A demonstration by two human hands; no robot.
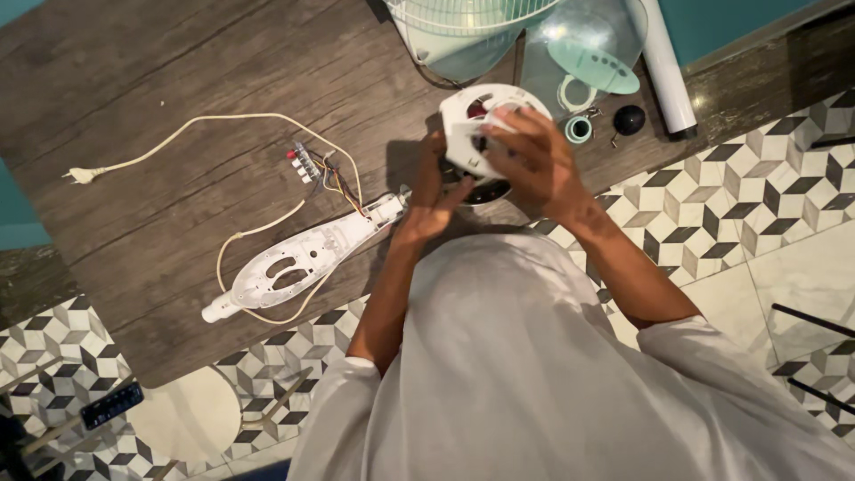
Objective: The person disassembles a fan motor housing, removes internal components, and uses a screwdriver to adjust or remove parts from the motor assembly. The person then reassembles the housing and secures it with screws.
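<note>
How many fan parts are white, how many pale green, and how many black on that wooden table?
White: 4 (motor housing, neck cover, wire grille, tube)
Pale green: 3 (blade hub, ring, small cap)
Black: 1 (round knob)
Total: 8

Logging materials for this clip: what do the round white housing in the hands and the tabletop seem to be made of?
Round white housing: apparently moulded plastic, smooth and matte, with cut-out openings. Dark tabletop: looks like wood or a wood-look laminate, with visible grain streaks; which one is unclear.

dark wood table (160, 80), geometric tiled floor (757, 205)
</note>
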